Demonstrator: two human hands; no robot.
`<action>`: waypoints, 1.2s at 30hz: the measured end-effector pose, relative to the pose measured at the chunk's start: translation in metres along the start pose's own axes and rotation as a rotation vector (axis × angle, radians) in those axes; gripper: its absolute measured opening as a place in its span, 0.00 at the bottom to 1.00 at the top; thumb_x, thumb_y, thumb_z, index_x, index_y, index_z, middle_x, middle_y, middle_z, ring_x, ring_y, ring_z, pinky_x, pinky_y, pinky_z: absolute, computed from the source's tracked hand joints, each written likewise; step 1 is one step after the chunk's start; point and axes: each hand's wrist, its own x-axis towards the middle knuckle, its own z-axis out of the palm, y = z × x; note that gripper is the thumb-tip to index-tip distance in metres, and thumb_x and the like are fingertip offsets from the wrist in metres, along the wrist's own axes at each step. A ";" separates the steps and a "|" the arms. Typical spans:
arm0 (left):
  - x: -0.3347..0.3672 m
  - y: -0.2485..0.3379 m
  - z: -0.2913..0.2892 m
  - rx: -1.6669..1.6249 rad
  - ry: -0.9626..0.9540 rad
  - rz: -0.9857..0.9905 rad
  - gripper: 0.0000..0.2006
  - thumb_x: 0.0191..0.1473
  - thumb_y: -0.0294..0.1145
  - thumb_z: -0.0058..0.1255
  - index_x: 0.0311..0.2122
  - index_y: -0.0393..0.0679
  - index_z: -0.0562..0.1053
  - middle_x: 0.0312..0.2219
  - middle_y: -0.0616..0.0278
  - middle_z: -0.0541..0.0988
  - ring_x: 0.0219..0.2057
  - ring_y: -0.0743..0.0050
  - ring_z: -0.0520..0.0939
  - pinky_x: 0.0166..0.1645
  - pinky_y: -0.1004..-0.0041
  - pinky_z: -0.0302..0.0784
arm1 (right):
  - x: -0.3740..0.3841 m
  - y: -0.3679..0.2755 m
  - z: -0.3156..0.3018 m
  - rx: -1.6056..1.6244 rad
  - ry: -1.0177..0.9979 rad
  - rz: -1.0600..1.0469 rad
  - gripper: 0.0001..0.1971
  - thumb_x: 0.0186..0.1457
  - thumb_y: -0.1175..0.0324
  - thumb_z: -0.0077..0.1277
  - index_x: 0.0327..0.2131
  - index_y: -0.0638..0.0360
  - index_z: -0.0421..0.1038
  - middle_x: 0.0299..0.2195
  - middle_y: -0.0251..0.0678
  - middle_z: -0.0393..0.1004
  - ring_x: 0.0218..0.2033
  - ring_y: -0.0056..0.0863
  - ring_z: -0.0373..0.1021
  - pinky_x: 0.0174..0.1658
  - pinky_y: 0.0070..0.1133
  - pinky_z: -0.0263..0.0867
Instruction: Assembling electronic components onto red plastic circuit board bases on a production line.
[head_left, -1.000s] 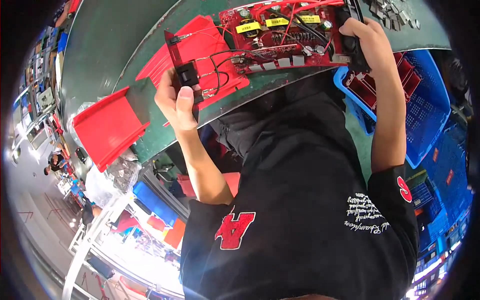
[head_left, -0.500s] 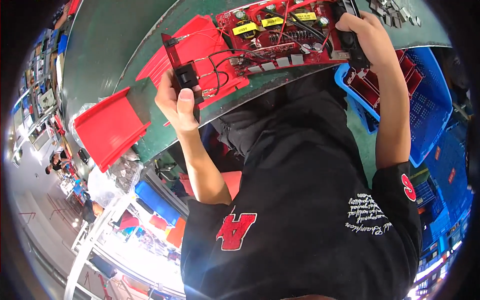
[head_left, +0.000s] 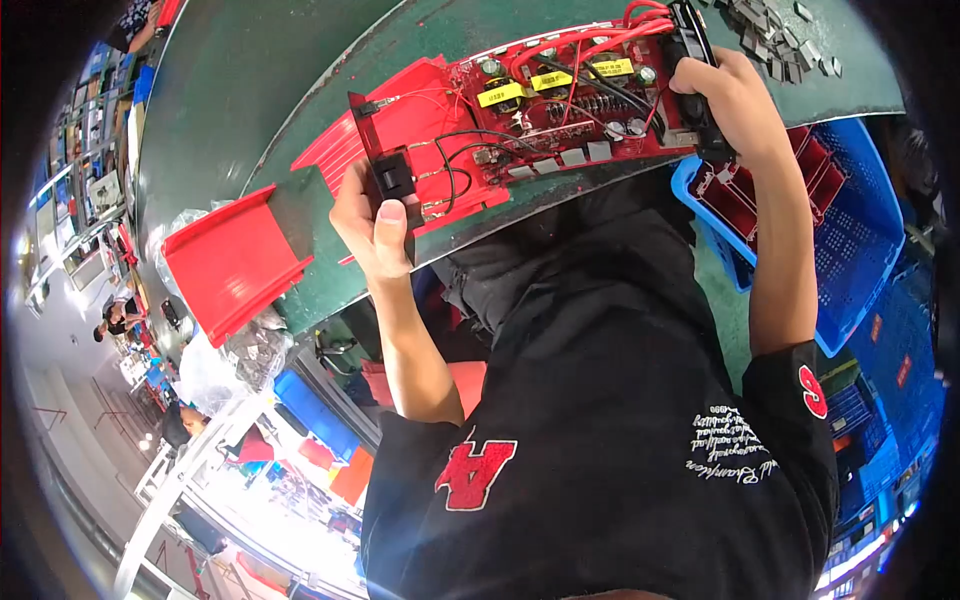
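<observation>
A red circuit board (head_left: 570,125) with coils, yellow labels, capacitors and red and black wires is held over the green workbench. My left hand (head_left: 375,230) is closed on a black end panel (head_left: 395,175) with a socket in it, thumb on the near side; thin wires link this panel to the board. At the board's right end, my right hand (head_left: 735,105) grips another black end panel (head_left: 700,95), its thumb over the inner side. Thick red wires (head_left: 620,35) loop beside that panel. Under the board's left part lies a ribbed red housing (head_left: 420,95).
Another red housing piece (head_left: 240,265) rests at the bench's left edge, above a clear plastic bag (head_left: 250,350). Small grey pieces (head_left: 775,40) lie scattered at the far right. Beside my right forearm stands a blue crate (head_left: 850,240) containing red metal parts.
The whole view has shifted a little, so bench and housings sit slightly lower and further right. Both hands keep their grip on the end panels. The red wires at the right end show more.
</observation>
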 end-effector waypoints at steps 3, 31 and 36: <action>0.001 0.001 -0.001 0.016 -0.009 -0.007 0.43 0.43 0.70 0.54 0.40 0.29 0.71 0.24 0.66 0.74 0.22 0.81 0.75 0.25 0.80 0.71 | 0.000 -0.003 0.001 -0.026 -0.010 0.017 0.11 0.46 0.64 0.52 0.26 0.65 0.71 0.23 0.28 0.70 0.25 0.15 0.64 0.29 0.16 0.60; 0.013 -0.037 -0.071 0.886 0.120 -0.100 0.19 0.58 0.42 0.50 0.44 0.34 0.75 0.38 0.49 0.77 0.38 0.56 0.81 0.45 0.65 0.74 | -0.011 -0.021 0.029 -0.213 0.260 -0.022 0.18 0.49 0.58 0.55 0.23 0.69 0.72 0.16 0.25 0.65 0.19 0.14 0.60 0.24 0.19 0.56; 0.013 -0.036 -0.073 0.849 0.116 -0.023 0.16 0.59 0.39 0.49 0.41 0.34 0.75 0.34 0.49 0.76 0.36 0.55 0.80 0.42 0.63 0.73 | -0.007 -0.025 0.039 -0.186 0.271 -0.026 0.17 0.48 0.59 0.54 0.23 0.69 0.73 0.17 0.25 0.67 0.20 0.15 0.60 0.25 0.19 0.57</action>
